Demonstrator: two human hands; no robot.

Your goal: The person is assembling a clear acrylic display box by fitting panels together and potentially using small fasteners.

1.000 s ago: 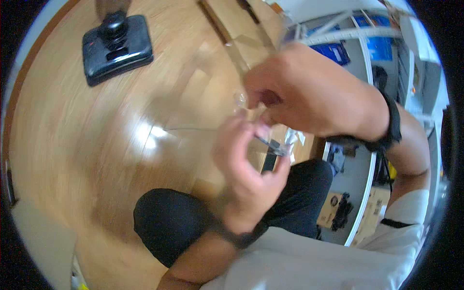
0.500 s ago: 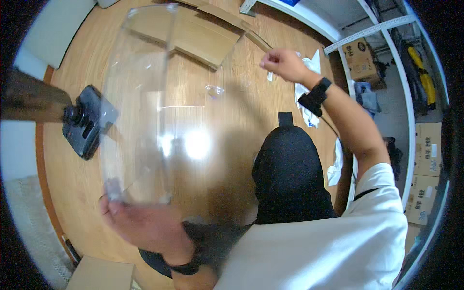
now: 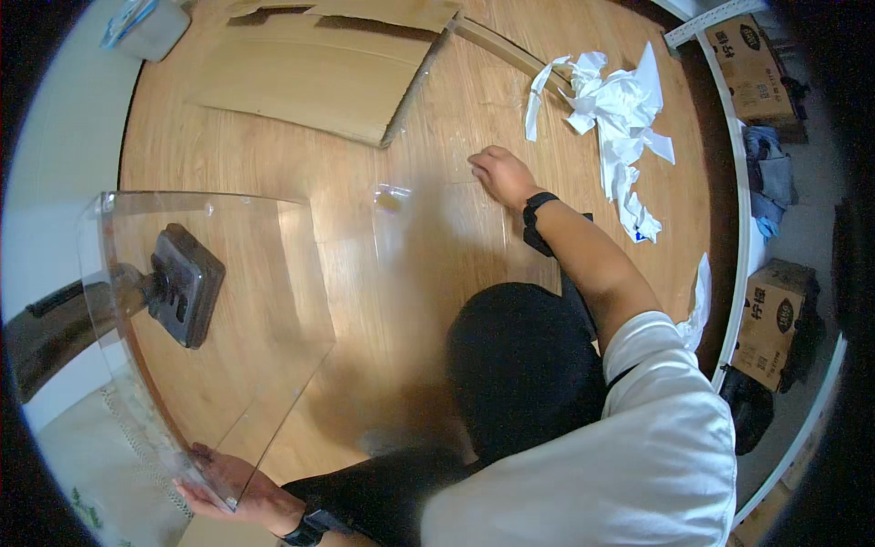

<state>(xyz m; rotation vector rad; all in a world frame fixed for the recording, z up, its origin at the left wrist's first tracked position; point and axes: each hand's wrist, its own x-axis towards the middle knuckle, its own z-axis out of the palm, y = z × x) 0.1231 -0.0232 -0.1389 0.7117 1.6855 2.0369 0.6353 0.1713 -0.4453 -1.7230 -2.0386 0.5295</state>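
A clear, box-like plastic case (image 3: 305, 273) stands tilted at the left, its edges catching the light. My left hand (image 3: 228, 488) grips its lower near corner, with fingers under and around the edge. Out over the floor, my right hand (image 3: 504, 176) has its fingers drawn together; whether something thin is between them is hard to see. Beside that hand, a small clear plastic packet (image 3: 394, 198) with a yellowish patch lies on the wood floor. Each wrist wears a black band.
Flattened cardboard (image 3: 319, 77) lies at the far side. Crumpled white paper (image 3: 620, 100) is spread at the far right. Shelving on the right holds brown boxes (image 3: 770, 324). Through the case shows a dark flat base (image 3: 187, 287) on a thick pole. My black-clad knee (image 3: 524, 365) rises mid-view.
The clear case has swung left and tilted, with my left hand still at its lower corner. My right hand has come slightly nearer. My view has shifted, showing more of the white paper.
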